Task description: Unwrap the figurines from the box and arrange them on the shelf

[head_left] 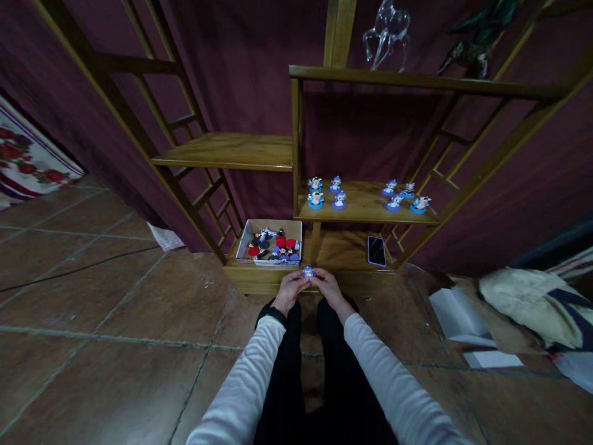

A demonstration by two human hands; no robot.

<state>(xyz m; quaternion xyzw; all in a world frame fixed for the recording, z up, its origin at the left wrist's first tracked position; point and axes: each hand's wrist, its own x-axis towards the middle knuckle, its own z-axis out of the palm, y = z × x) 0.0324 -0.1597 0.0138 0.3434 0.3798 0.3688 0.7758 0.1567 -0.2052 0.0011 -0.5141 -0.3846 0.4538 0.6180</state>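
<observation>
A small purple-and-white figurine [309, 272] is pinched between the fingertips of my left hand [290, 288] and my right hand [328, 287], just in front of the low shelf. Both hands are closed on it, and its lower part is partly hidden by the fingers. To the left of my hands stands an open cardboard box [244, 247] with several jumbled figurines [281, 242] inside, some on red bases. Above, on the middle shelf [364, 204], several figurines on blue and purple bases stand upright in two groups, such as this purple one [339, 199].
A phone [376, 251] lies on the low shelf at right. A glass horse [388, 34] and a dark statue [477, 46] stand on the top shelf. White packaging [461, 315] and a pale bag [532, 303] lie on the floor at right; a black cable [78, 270] runs left.
</observation>
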